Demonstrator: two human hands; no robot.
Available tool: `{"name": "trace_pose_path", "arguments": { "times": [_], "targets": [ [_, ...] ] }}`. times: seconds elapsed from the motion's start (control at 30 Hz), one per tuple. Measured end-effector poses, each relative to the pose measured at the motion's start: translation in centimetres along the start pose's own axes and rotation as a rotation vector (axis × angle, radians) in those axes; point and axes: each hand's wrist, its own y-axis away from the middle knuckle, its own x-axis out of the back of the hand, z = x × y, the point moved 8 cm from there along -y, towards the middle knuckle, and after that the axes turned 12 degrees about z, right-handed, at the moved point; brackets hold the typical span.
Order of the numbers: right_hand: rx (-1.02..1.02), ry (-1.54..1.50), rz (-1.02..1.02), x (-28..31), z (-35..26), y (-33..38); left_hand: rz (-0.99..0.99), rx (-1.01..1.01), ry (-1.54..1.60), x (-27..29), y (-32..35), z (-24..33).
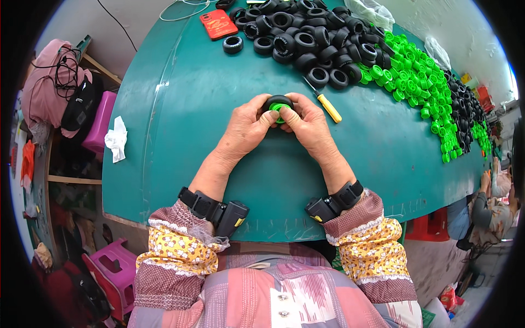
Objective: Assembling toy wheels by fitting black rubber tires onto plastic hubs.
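Both hands meet over the green table (180, 136), gripping one small black toy tyre (276, 101) with a green hub (280, 107) inside it. My left hand (245, 127) holds the tyre's left side, thumb on the hub. My right hand (310, 124) holds its right side, thumb pressing the green hub. A heap of black tyres (306, 33) lies at the far side of the table. To its right a pile of green hubs (415, 82) stretches along the table. A yellow-handled screwdriver (324, 100) lies just right of my hands.
A red phone (219, 24) lies at the table's far edge, a lone tyre (233, 44) beside it. A white cloth (116, 140) hangs at the left edge. Pink stools (109, 268) stand left; another person (492, 202) sits at the right.
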Motion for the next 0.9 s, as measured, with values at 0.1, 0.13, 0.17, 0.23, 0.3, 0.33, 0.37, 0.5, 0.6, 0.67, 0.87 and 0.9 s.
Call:
{"name": "trace_pose_path", "arguments": {
  "times": [0.1,0.13,0.17,0.23,0.3,0.33,0.37,0.5,0.6,0.67,0.87,0.9],
  "targets": [
    [0.033,0.063,0.033,0.2,-0.2,0.0,0.025,-0.008,-0.094,-0.1,0.0,0.3],
    [0.032,0.063,0.033,0.2,-0.1,0.0,0.019,0.003,-0.150,-0.2,0.0,0.4],
    [0.042,0.073,0.051,0.2,0.0,0.0,0.011,0.015,-0.205,-0.3,0.1,0.3],
    [0.052,0.081,0.066,0.3,0.0,0.0,0.029,-0.007,-0.218,-0.3,0.1,0.1],
    [0.023,0.027,0.009,0.0,0.2,-0.2,0.049,-0.029,-0.234,0.0,0.1,0.0],
    [0.024,0.026,0.009,0.1,0.2,-0.3,0.075,0.006,-0.159,0.3,0.0,-0.2],
    [0.063,0.051,-0.017,0.0,0.1,-0.3,0.101,0.041,-0.084,0.5,0.0,-0.3],
    [0.090,0.119,0.006,0.2,0.7,-0.6,0.114,0.064,-0.091,0.3,0.0,-0.1],
    [0.099,0.177,0.048,0.3,0.8,-0.4,0.119,0.083,-0.104,0.2,0.0,0.0],
    [0.095,0.175,0.067,0.2,0.6,-0.3,0.111,0.069,-0.126,0.3,-0.1,0.3],
    [0.443,0.241,0.158,0.5,-2.0,0.3,0.168,0.386,0.438,0.1,0.1,-0.8],
    [0.605,0.367,0.173,0.4,-3.3,0.9,0.165,0.384,0.434,0.6,0.1,-0.8]
  ]
}}
